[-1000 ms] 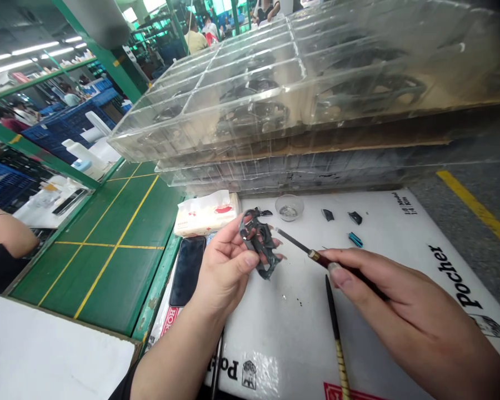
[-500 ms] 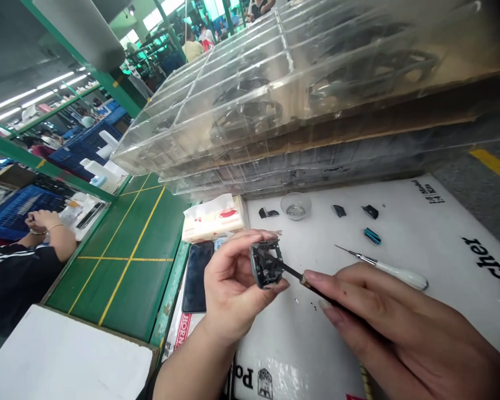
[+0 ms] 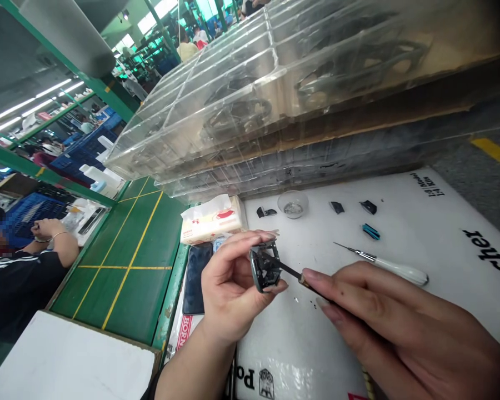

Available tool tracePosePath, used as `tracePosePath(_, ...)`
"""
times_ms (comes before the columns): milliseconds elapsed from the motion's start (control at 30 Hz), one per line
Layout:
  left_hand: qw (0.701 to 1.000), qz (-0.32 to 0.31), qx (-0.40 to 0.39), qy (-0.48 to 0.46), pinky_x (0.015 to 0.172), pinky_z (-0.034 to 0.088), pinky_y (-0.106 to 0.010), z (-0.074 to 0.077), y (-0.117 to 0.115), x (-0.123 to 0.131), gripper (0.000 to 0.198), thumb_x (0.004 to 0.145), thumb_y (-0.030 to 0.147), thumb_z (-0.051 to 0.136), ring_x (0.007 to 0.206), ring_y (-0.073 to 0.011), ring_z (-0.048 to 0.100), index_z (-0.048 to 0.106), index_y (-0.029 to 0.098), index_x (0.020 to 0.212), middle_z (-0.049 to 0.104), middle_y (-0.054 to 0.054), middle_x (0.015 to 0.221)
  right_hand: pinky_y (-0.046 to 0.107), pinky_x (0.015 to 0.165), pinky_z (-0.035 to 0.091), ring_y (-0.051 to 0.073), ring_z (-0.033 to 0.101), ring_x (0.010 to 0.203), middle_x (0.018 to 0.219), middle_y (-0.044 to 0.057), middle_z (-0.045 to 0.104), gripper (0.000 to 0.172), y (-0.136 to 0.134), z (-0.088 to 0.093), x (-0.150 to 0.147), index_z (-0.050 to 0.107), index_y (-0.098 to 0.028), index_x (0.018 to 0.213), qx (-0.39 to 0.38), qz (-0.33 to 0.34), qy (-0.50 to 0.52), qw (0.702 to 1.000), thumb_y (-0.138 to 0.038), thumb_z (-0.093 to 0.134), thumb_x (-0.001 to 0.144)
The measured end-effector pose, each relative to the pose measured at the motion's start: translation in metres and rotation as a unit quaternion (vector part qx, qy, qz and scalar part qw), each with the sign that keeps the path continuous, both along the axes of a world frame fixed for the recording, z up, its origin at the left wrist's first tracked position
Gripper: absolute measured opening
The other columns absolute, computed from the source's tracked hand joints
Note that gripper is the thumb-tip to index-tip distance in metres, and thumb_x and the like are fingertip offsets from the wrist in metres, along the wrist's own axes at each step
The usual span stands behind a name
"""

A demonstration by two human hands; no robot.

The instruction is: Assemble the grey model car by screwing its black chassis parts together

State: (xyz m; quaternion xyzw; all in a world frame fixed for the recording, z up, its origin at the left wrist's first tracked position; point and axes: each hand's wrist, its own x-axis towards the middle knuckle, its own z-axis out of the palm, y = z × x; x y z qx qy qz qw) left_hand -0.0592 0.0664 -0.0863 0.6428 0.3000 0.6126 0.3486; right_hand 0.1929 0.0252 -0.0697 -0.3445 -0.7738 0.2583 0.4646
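My left hand is closed around a small dark plastic part with an open frame inside, held up over the white work surface. Between thumb and fingers of my right hand is a thin dark tool with a flat black shank. Its tip reaches into the part and is hidden there, so its exact kind does not show. Beneath the hands lie a few tiny dark bits. Right of the part, a white-handled screwdriver lies on the surface.
Stacked clear plastic trays rise behind. A small clear cup, dark pieces, a blue-black piece, a tissue pack and a phone lie around. Another person's hands are at the far left.
The view has shifted slightly. Both hands keep their grips, and the tool's tip stays inside the dark part, which looks turned a little.
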Motion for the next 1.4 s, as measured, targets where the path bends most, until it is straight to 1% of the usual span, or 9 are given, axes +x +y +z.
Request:
tracePosePath(133, 1.0, -0.003, 0.02, 0.017, 0.124, 0.071, -0.051, 0.001, 0.002, 0.0, 0.067, 0.091, 0.017, 0.109, 0.138, -0.0308, 0.087, 0.085, 0.03, 0.152, 0.089, -0.01, 0.142, 0.015, 0.084, 0.072, 0.015, 0.091, 0.096, 0.112, 0.004, 0.09, 0.05, -0.001, 0.005, 0.0, 0.075, -0.023, 0.164, 0.018, -0.023, -0.011, 1.0, -0.008, 0.059, 0.12)
tracePosePath(267, 0.999, -0.002, 0.03, 0.03, 0.121, 0.073, -0.05, 0.003, 0.002, 0.0, 0.067, 0.09, 0.015, 0.109, 0.136, -0.0317, 0.087, 0.085, 0.029, 0.152, 0.089, -0.011, 0.142, 0.017, 0.092, 0.073, 0.015, 0.092, 0.102, 0.118, 0.005, 0.092, 0.054, -0.003, 0.004, 0.001, 0.071, -0.02, 0.167, 0.036, -0.023, -0.016, 0.999, -0.002, 0.058, 0.118)
tracePosePath(500, 0.999, -0.01, 0.016, 0.03, 0.123, 0.072, -0.051, 0.002, 0.002, -0.001, 0.067, 0.09, 0.016, 0.11, 0.137, -0.0313, 0.087, 0.085, 0.027, 0.152, 0.088, -0.011, 0.142, 0.024, 0.081, 0.074, 0.018, 0.09, 0.098, 0.116, 0.005, 0.091, 0.053, -0.008, -0.002, 0.001, 0.073, -0.026, 0.169, -0.014, -0.036, 0.017, 0.999, -0.007, 0.06, 0.121)
tracePosePath(700, 0.999, -0.005, 0.015, 0.037, 0.12, 0.074, -0.05, 0.003, 0.002, -0.002, 0.066, 0.091, 0.018, 0.11, 0.135, -0.0308, 0.088, 0.085, 0.028, 0.151, 0.089, -0.01, 0.14, 0.027, 0.085, 0.075, 0.023, 0.091, 0.111, 0.129, 0.009, 0.092, 0.061, -0.01, -0.007, 0.002, 0.067, -0.025, 0.177, 0.014, -0.028, -0.004, 0.999, -0.005, 0.061, 0.12)
tracePosePath(833, 0.998, 0.002, 0.014, 0.056, 0.118, 0.074, -0.051, 0.006, 0.002, -0.003, 0.064, 0.091, 0.022, 0.111, 0.133, -0.0312, 0.088, 0.086, 0.029, 0.15, 0.089, -0.01, 0.138, 0.026, 0.083, 0.075, 0.02, 0.091, 0.104, 0.126, 0.005, 0.092, 0.051, -0.008, -0.007, 0.001, 0.074, -0.03, 0.168, -0.028, -0.031, 0.028, 0.999, -0.01, 0.061, 0.122)
tracePosePath(967, 0.998, -0.007, 0.01, 0.059, 0.118, 0.074, -0.049, 0.007, 0.002, -0.004, 0.065, 0.091, 0.019, 0.11, 0.134, -0.0303, 0.088, 0.085, 0.029, 0.15, 0.089, -0.009, 0.139, 0.028, 0.083, 0.076, 0.023, 0.092, 0.109, 0.129, 0.007, 0.092, 0.063, -0.007, -0.008, 0.003, 0.067, -0.028, 0.178, -0.004, -0.016, 0.008, 1.0, -0.005, 0.06, 0.12)
tracePosePath(1067, 0.998, -0.01, 0.007, 0.056, 0.119, 0.074, -0.048, 0.007, 0.001, -0.004, 0.065, 0.09, 0.018, 0.11, 0.134, -0.0301, 0.088, 0.085, 0.028, 0.15, 0.089, -0.01, 0.139, 0.029, 0.082, 0.076, 0.023, 0.092, 0.104, 0.125, 0.004, 0.092, 0.059, -0.007, -0.008, 0.004, 0.072, -0.033, 0.172, -0.034, -0.032, 0.021, 0.999, -0.009, 0.065, 0.119)
tracePosePath(1267, 0.996, 0.008, 0.011, 0.084, 0.112, 0.077, -0.051, 0.009, 0.001, -0.005, 0.064, 0.091, 0.024, 0.111, 0.13, -0.0327, 0.09, 0.085, 0.03, 0.15, 0.089, -0.01, 0.137, 0.034, 0.098, 0.079, 0.026, 0.092, 0.117, 0.138, 0.005, 0.091, 0.063, -0.011, -0.009, 0.005, 0.071, -0.034, 0.174, -0.017, -0.043, 0.001, 0.999, -0.007, 0.066, 0.117)
tracePosePath(1400, 0.995, 0.016, 0.027, 0.098, 0.117, 0.075, -0.049, 0.008, 0.002, -0.008, 0.068, 0.088, 0.017, 0.112, 0.132, -0.0311, 0.088, 0.086, 0.028, 0.15, 0.089, -0.011, 0.139, 0.028, 0.089, 0.078, 0.022, 0.093, 0.108, 0.131, 0.001, 0.093, 0.054, -0.006, -0.007, 0.004, 0.077, -0.036, 0.165, -0.044, -0.048, 0.016, 0.998, -0.012, 0.068, 0.118)
